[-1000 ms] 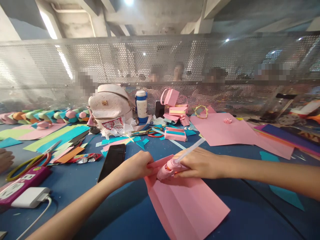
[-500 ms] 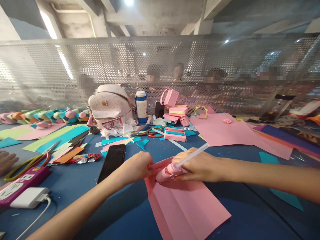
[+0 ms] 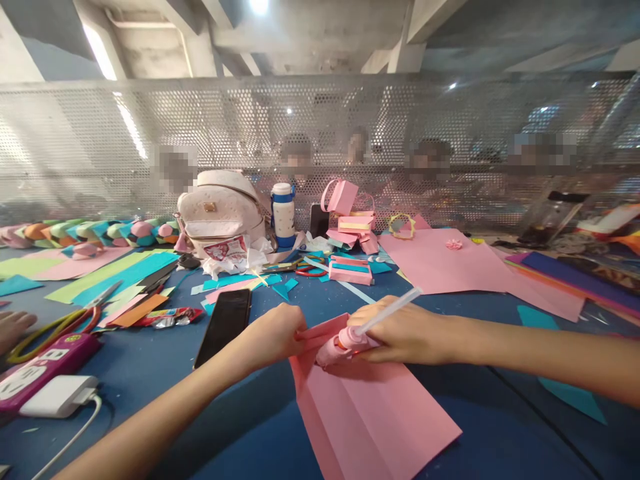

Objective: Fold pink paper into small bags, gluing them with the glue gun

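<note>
A creased sheet of pink paper [image 3: 380,420] lies in front of me on the blue table. My left hand [image 3: 280,330] pinches its upper left edge between thumb and fingers. My right hand [image 3: 400,330] is wrapped round a pink glue gun [image 3: 337,347], whose handle is hidden by the fingers. A clear glue stick [image 3: 389,311] juts up and to the right from the back of the gun. The gun's nozzle points down at the paper's left part, close to my left hand; whether it touches cannot be made out.
A black phone [image 3: 223,327], scissors [image 3: 95,307], a purple power strip [image 3: 55,367] and a person's hand [image 3: 15,327] are at left. Behind are a backpack [image 3: 220,210], a bottle [image 3: 283,217], pink paper boxes [image 3: 350,270] and large pink paper [image 3: 440,263]. A black cable crosses at right.
The glue gun and its stick have shifted very slightly to the right. My left hand keeps its hold on the paper. The person's hand at the far left has moved a little.
</note>
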`<action>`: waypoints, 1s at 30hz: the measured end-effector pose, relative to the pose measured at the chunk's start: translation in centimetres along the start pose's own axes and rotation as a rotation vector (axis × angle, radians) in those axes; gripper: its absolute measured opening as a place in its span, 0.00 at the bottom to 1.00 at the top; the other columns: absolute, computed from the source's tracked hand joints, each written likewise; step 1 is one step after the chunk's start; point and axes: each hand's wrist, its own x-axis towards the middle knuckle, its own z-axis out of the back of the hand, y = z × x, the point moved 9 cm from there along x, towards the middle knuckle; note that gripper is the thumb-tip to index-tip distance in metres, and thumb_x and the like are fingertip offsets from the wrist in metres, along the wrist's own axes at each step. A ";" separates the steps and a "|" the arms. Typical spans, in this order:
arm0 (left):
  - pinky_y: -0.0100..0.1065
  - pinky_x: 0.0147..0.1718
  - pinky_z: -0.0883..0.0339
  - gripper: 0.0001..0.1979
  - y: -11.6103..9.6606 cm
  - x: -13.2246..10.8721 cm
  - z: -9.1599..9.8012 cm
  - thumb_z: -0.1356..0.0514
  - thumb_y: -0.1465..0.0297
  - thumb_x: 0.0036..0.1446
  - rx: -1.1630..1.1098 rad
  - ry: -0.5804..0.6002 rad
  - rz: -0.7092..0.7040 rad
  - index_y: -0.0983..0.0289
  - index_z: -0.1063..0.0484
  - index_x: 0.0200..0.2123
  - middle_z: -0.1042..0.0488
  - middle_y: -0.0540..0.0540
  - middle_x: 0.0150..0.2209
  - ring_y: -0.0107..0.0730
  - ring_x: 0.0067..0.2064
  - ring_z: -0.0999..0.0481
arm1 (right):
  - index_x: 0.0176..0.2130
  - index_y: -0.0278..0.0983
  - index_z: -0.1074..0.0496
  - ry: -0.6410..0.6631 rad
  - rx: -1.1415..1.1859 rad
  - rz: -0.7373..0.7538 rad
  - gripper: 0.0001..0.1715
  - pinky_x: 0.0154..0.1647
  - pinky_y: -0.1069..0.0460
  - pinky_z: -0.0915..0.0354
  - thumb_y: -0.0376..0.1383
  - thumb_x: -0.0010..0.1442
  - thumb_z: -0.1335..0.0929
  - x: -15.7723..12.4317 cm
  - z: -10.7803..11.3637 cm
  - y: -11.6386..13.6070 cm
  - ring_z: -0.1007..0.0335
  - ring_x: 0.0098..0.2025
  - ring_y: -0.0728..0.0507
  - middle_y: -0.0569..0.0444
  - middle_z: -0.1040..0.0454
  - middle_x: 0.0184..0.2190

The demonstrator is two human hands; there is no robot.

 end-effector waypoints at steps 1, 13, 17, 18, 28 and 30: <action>0.34 0.22 0.61 0.17 0.0 0.0 0.0 0.43 0.70 0.49 0.000 -0.007 0.000 0.64 0.50 0.16 0.49 0.46 0.18 0.24 0.23 0.57 | 0.33 0.37 0.31 0.011 -0.010 -0.026 0.16 0.29 0.53 0.48 0.45 0.65 0.36 -0.2 0.1 -0.3 0.31 0.32 0.46 0.54 0.25 0.32; 0.33 0.22 0.59 0.22 -0.4 -0.5 0.7 0.45 0.56 0.56 0.030 -0.076 0.005 0.63 0.44 0.18 0.43 0.48 0.22 0.24 0.24 0.55 | 0.28 0.36 0.34 -0.008 -0.079 -0.163 0.21 0.28 0.53 0.50 0.48 0.65 0.38 -1.5 1.2 -1.5 0.32 0.29 0.45 0.53 0.27 0.27; 0.34 0.23 0.59 0.21 -0.5 -0.5 0.5 0.45 0.56 0.57 0.052 -0.069 -0.007 0.64 0.37 0.19 0.36 0.50 0.23 0.24 0.23 0.51 | 0.26 0.36 0.34 0.001 -0.097 -0.186 0.23 0.27 0.53 0.51 0.49 0.65 0.38 -1.7 1.3 -1.8 0.33 0.27 0.46 0.54 0.28 0.25; 0.34 0.23 0.59 0.21 -0.5 -0.4 0.5 0.45 0.56 0.57 0.061 -0.075 -0.008 0.64 0.36 0.19 0.34 0.51 0.24 0.24 0.23 0.50 | 0.26 0.36 0.34 0.003 -0.111 -0.196 0.24 0.27 0.53 0.51 0.49 0.65 0.39 -1.8 1.3 -2.0 0.33 0.27 0.46 0.54 0.28 0.25; 0.33 0.22 0.59 0.21 -0.2 -0.6 0.4 0.44 0.55 0.56 0.082 -0.095 0.024 0.64 0.39 0.19 0.40 0.48 0.21 0.24 0.23 0.52 | 0.26 0.36 0.33 -0.021 -0.129 -0.229 0.25 0.27 0.53 0.51 0.51 0.65 0.39 -2.2 1.8 -2.3 0.33 0.27 0.46 0.53 0.28 0.24; 0.32 0.22 0.59 0.20 -0.3 -0.5 0.4 0.44 0.57 0.57 0.086 -0.098 0.014 0.63 0.39 0.19 0.43 0.48 0.20 0.25 0.23 0.52 | 0.26 0.36 0.33 -0.006 -0.122 -0.234 0.25 0.26 0.53 0.53 0.51 0.65 0.39 -2.2 1.9 -2.3 0.34 0.25 0.46 0.55 0.29 0.22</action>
